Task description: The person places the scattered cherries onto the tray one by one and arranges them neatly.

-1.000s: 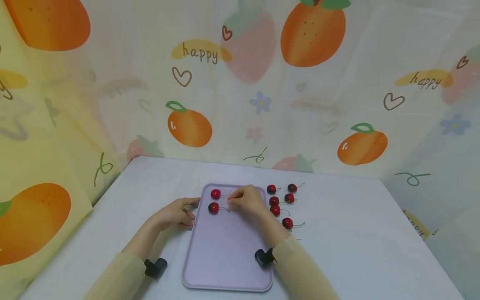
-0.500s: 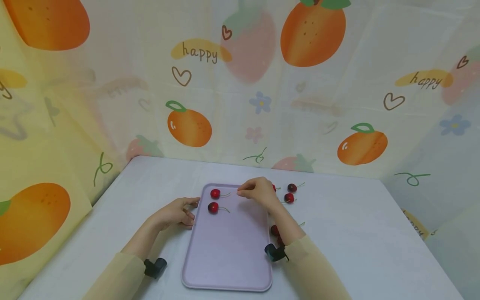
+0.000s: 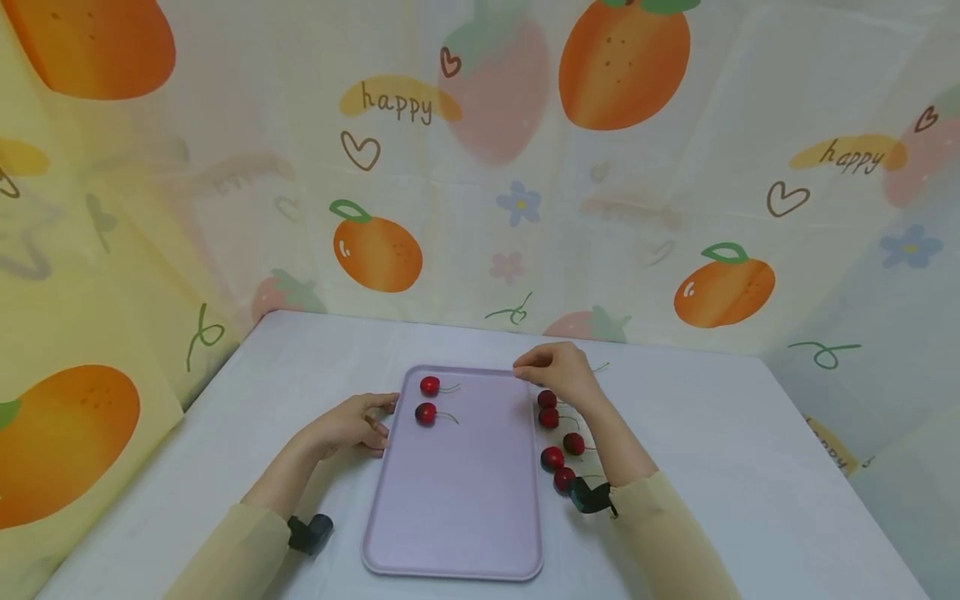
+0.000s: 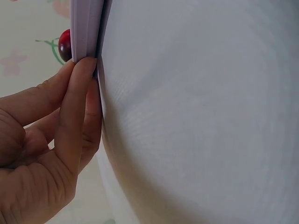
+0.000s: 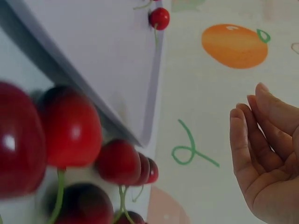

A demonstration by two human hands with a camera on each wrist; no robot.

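Two red cherries with stems lie on the lilac tray [image 3: 450,500]: an upper cherry [image 3: 430,385] and a lower cherry [image 3: 426,414]. My left hand [image 3: 351,427] rests at the tray's left side, with fingertips spread along its edge. In the left wrist view, the left hand's fingers [image 4: 81,93] touch the rim. My right hand [image 3: 562,373] hovers near the tray's top right corner, over part of the loose cherries. In the right wrist view, the right hand [image 5: 271,158] holds nothing visible, its fingers loosely bent and the thumb near them.
Several loose cherries [image 3: 552,458] lie on the white table [image 3: 712,467] along the tray's right side; the right hand and wrist hide others. A wrist camera [image 3: 591,496] overlaps the lowest cherry in view. A fruit-printed cloth [image 3: 465,183] hangs behind the table.
My right hand has moved right and slightly back, from beside the two cherries' stems to the tray's top right corner. The left hand and the two cherries on the tray stay put.
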